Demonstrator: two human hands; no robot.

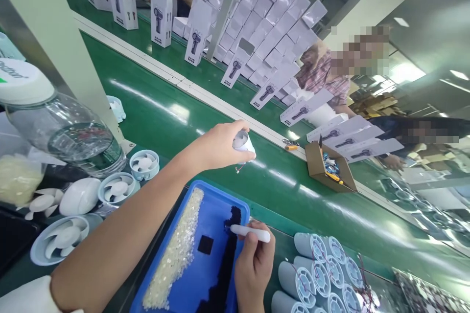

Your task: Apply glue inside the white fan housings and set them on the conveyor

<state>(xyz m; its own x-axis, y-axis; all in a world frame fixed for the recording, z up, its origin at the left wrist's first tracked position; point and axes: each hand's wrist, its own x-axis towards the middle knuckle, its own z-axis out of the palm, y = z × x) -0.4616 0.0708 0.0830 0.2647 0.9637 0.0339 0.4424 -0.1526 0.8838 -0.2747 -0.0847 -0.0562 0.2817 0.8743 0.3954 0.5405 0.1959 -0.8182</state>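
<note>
Stretched out over the green conveyor belt [205, 127], my left hand [223, 146] grips a small white fan housing [242, 143] with a thin wire hanging below it. My right hand [254, 261] is closed round a white pen-shaped tool [251, 233], its tip pointing left over the blue tray [216, 192]. Inside the tray, small clear pieces [176, 254] lie along the left side. Small black pieces [224, 274] run along the right, near the tool's tip. Between them is a black square [205, 244].
At left stand a large clear bottle [79, 129] and several fan housings [116, 188]. Several light-blue cylinders [312, 271] with wires are at lower right. A cardboard box [330, 171] and white printed boxes [196, 41] line the belt's far side. Co-workers [325, 76] are beyond.
</note>
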